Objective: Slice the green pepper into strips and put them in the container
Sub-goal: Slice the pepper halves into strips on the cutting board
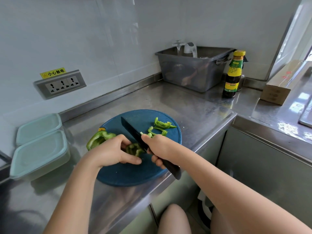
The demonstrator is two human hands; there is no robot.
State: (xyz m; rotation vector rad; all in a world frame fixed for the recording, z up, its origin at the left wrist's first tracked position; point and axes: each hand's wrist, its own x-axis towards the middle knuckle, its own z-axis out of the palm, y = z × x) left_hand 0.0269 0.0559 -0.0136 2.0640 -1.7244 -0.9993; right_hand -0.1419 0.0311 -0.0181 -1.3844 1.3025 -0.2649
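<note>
Right hand (158,149) clenched round matte black knife (131,129); left hand (113,152) pinching glossy ridged pepper (134,149); curled strips (160,127) beyond both.

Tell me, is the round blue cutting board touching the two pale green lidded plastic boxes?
Apart. The head view shows shiny steel counter between the round blue cutting board and the pale green lidded boxes.

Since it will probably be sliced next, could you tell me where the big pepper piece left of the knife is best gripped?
Pinch the pepper piece by its curved wall at the open rim, coming from above on the left. Its hollow shows, so thumb and fingers can likely straddle the wall; the knife and left hand crowd its right.
</note>
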